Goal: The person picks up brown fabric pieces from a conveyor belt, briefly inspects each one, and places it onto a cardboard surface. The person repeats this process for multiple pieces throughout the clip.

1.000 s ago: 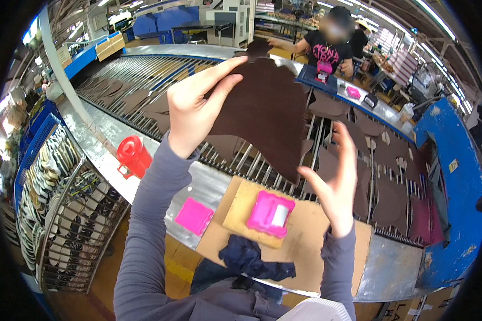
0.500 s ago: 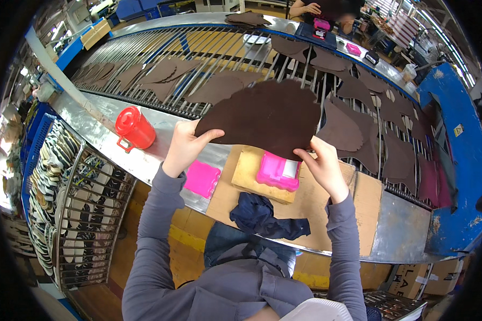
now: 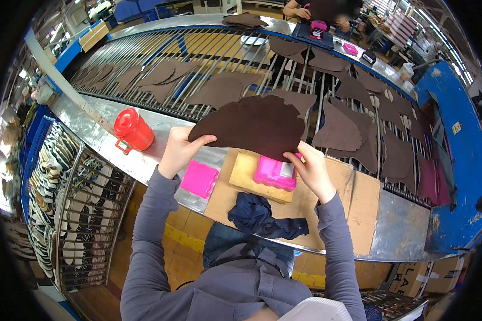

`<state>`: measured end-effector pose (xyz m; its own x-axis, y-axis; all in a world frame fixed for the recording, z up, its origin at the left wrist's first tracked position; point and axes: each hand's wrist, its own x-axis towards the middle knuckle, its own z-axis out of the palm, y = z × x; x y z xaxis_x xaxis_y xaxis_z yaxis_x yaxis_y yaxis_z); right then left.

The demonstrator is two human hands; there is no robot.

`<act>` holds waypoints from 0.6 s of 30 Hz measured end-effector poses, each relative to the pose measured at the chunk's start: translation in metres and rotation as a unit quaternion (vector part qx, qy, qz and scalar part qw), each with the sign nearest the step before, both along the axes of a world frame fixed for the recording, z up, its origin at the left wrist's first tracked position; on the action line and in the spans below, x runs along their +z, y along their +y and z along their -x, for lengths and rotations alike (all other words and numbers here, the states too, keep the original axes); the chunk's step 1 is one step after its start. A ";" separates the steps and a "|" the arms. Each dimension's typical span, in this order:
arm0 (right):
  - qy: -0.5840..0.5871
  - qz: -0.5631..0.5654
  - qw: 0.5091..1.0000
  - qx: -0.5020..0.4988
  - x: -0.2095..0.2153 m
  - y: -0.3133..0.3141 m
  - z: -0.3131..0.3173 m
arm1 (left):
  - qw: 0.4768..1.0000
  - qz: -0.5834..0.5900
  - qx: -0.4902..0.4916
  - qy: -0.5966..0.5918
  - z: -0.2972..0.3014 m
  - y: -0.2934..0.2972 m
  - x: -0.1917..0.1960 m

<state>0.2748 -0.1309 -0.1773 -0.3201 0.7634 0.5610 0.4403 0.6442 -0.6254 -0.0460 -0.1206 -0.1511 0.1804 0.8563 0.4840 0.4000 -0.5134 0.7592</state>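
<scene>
A dark brown leather piece (image 3: 246,125) with a wavy far edge is stretched between my two hands above the bench. My left hand (image 3: 179,147) pinches its left corner, thumb on top. At the near right corner, my right hand (image 3: 311,168) grips it between thumb and fingers. Below the piece, a pink plastic box (image 3: 273,174) rests on a yellowish block (image 3: 243,179); the leather covers part of both. A pink lid-like square (image 3: 199,180) lies on the metal bench left of the block. Nearer to me is a crumpled navy cloth (image 3: 257,214).
Several brown leather pieces (image 3: 337,128) lie on the roller conveyor (image 3: 214,59) beyond the bench. A red lidded mug (image 3: 134,131) stands at the left. Cardboard (image 3: 353,214) covers part of the bench. A wire cart (image 3: 91,224) of shoe parts is at lower left; a person's hand (image 3: 301,12) shows far off.
Both my hands have moved slightly left and nearer to me, bringing the leather piece lower. More of the conveyor pieces behind it shows.
</scene>
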 end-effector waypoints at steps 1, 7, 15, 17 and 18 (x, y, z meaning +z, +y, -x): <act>-0.005 0.000 1.000 -0.002 0.000 -0.001 -0.002 | 1.000 0.006 -0.005 0.008 -0.001 0.000 0.000; -0.020 -0.008 0.998 -0.057 -0.011 -0.015 -0.029 | 0.997 0.033 -0.068 -0.005 -0.027 0.009 -0.010; -0.007 -0.016 0.980 -0.197 -0.065 -0.054 -0.077 | 0.976 0.021 -0.200 0.085 -0.098 0.029 -0.018; -0.006 -0.001 0.973 -0.232 -0.080 -0.064 -0.087 | 0.966 -0.016 -0.229 0.121 -0.115 0.033 -0.021; -0.006 -0.010 0.968 -0.250 -0.085 -0.069 -0.092 | 0.961 0.004 -0.253 0.113 -0.124 0.032 -0.020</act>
<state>0.3668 -0.1998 -0.2625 0.0808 0.8132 0.5763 0.7078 0.3603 -0.6077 0.0780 -0.0884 -0.1711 0.6735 0.6358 0.3770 0.2561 -0.6791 0.6879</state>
